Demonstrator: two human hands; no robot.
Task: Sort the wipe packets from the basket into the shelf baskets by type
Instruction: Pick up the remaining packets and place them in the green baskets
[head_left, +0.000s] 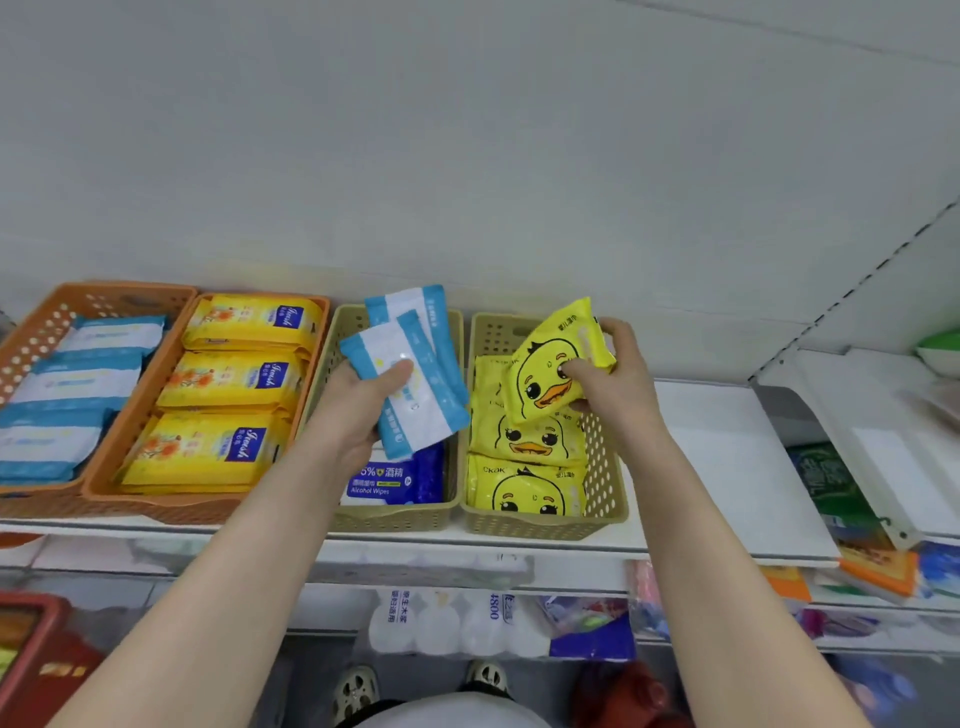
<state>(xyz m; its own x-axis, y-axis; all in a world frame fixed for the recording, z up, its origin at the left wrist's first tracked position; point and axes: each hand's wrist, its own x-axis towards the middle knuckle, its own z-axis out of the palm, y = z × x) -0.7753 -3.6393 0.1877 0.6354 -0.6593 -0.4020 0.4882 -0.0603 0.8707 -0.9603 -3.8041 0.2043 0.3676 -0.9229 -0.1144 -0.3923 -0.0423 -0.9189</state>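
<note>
Four baskets stand in a row along the front edge of the white shelf (727, 467).

1. The leftmost orange basket (31, 332), at the shelf's left end, holds blue-and-white packets (78, 379) in a front-to-back row.
2. The second orange basket (156, 501), touching the first, holds yellow floral packets (228, 382); three rows are visible.
3. The first beige basket (395, 514) holds a dark blue alcohol wipes packet (395, 480) at its front. The rest of its contents are hidden by the left hand.
4. The second beige basket (602, 467), just beside the third, holds yellow duck packets (527, 488) lying flat, two faces visible.

The left hand (358, 405) grasps two blue-and-white sachets (415, 374), thumb on top, fanned and tilted above the first beige basket. The right hand (618, 379) grips a single duck packet (556, 364) by its right edge, tilted over the rear of the second beige basket, above the packets already lying there. Whether it touches them cannot be determined.
</note>
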